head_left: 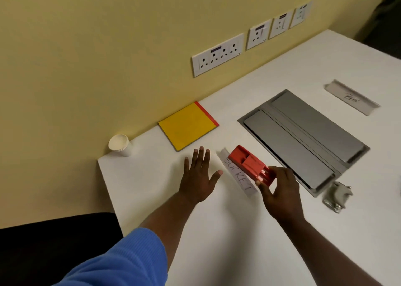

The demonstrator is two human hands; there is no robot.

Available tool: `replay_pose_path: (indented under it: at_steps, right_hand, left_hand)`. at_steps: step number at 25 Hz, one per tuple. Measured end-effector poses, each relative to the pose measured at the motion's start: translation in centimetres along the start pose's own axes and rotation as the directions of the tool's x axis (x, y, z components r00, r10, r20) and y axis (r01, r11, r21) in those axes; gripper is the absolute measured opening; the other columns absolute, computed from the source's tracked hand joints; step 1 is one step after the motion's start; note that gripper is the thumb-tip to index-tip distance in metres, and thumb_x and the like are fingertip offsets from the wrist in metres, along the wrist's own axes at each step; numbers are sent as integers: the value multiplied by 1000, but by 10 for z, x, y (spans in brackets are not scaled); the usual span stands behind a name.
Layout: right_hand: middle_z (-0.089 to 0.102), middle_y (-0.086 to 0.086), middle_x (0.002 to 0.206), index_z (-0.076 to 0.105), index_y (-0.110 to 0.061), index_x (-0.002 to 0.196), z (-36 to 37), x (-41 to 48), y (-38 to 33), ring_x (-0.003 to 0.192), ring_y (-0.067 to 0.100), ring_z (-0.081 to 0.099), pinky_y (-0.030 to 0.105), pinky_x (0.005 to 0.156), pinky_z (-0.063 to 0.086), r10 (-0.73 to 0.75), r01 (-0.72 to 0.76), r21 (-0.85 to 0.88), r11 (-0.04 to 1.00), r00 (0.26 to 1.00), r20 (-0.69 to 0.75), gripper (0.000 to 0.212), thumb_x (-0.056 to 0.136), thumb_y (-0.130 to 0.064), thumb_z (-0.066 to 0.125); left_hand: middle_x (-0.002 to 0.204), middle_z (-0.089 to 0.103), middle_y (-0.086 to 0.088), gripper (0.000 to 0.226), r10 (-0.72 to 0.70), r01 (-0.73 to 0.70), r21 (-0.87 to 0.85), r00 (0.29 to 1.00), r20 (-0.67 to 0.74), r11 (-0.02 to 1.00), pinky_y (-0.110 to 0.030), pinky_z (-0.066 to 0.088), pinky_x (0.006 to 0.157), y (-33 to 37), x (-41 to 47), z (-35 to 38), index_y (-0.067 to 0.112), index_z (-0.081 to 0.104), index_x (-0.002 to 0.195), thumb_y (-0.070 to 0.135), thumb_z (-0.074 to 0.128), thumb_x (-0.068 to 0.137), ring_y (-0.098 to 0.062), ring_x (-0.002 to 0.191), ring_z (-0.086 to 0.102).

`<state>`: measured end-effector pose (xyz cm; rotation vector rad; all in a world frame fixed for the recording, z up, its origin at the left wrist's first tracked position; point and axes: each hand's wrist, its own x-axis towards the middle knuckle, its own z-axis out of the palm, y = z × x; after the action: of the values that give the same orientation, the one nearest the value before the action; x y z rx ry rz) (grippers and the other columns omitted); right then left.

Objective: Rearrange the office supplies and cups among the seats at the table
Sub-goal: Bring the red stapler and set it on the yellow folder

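Note:
My right hand [280, 190] grips the near end of a red stapler [245, 162], which hangs tilted over a paper name card reading "BUCKET" [239, 177]. Flat on the white table [152, 188], my left hand [198, 175] rests with fingers spread and holds nothing. A yellow notepad with a red edge [187, 126] lies just beyond the left hand, near the wall. A stack of white paper cups [120, 144] stands at the table's far left corner.
A grey recessed cable hatch [303, 138] is set into the table right of the stapler. A grey-white clip-like tool [337, 195] lies near its front corner. Another name card [352, 97] stands further right. Wall sockets [217, 55] line the yellow wall. A black chair [54, 242] sits at lower left.

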<state>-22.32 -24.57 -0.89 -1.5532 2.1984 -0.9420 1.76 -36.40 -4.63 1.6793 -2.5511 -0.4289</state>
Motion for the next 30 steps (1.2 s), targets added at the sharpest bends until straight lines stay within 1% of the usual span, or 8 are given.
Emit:
replay_pose_path:
  at_steps: [2, 4, 7, 10, 13, 18, 25, 30]
  right_hand:
    - [54, 5, 119, 58, -14, 123, 13, 25, -2, 106, 27, 55, 51, 93, 48, 26, -26, 5, 1000, 1000, 2, 49, 83, -30, 81]
    - [54, 7, 122, 57, -14, 125, 29, 51, -2, 110, 28, 54, 49, 95, 48, 50, -51, 6, 999, 999, 16, 50, 84, -33, 80]
    - [53, 7, 126, 54, -17, 128, 56, 86, 1, 115, 29, 52, 39, 94, 42, 72, -72, 8, 997, 996, 44, 54, 86, -40, 77]
    - [51, 4, 131, 51, -21, 131, 80, 116, 4, 117, 28, 50, 37, 91, 38, 96, -96, 7, 995, 994, 56, 57, 87, -48, 74]
    - [50, 1, 130, 49, -25, 131, 101, 146, 5, 117, 26, 50, 39, 92, 43, 111, -112, 13, 994, 993, 45, 58, 87, -54, 71]
    - [52, 1, 124, 55, -23, 127, 135, 198, 2, 113, 24, 51, 48, 99, 49, 137, -137, 18, 990, 991, 5, 57, 85, -59, 68]
    - [55, 2, 119, 57, -21, 125, 182, 246, -21, 103, 17, 49, 48, 99, 48, 74, -74, -4, 997, 997, 18, 58, 84, -60, 68]
    - [57, 7, 121, 60, -18, 126, 205, 274, -37, 108, 27, 57, 41, 98, 39, -8, 10, -42, 999, 999, 44, 62, 84, -62, 69]
  left_hand:
    - [168, -17, -3, 98, -31, 31, 19, 999, 10, 999, -47, -10, 124, -11, 15, 10, 20, -11, 162, 82, -5, 87, -23, 156, -17]
    - [168, -17, -5, 101, -30, 29, 26, 999, 31, 999, -45, -10, 126, -21, 29, 23, 17, -12, 162, 83, -6, 85, -24, 156, -16]
    - [169, -15, -7, 99, -8, 5, 44, 997, 78, 999, -43, -5, 128, -32, 45, 41, 12, -10, 161, 79, -2, 89, -24, 157, -16]
    - [170, -11, -10, 92, 12, -16, 66, 998, 64, 998, -45, -1, 128, -35, 53, 52, 9, -3, 162, 73, 6, 96, -26, 157, -14]
    - [171, -2, -10, 83, 25, -24, 69, 1000, -9, 997, -48, 4, 128, -37, 56, 58, 9, 5, 163, 65, 11, 102, -26, 158, -9]
    - [172, 1, -8, 79, 27, -24, 56, 999, -44, 998, -51, 8, 128, -39, 57, 63, 10, 7, 163, 62, 15, 104, -24, 159, -7]
    - [172, 1, -7, 81, 15, -13, 49, 999, -50, 999, -50, 5, 128, -42, 61, 68, 12, 7, 164, 65, 19, 104, -24, 158, -7]
    - [172, 2, -5, 82, 7, -5, 32, 999, -52, 999, -46, -5, 128, -42, 62, 71, 14, 7, 164, 67, 21, 103, -23, 159, -7]
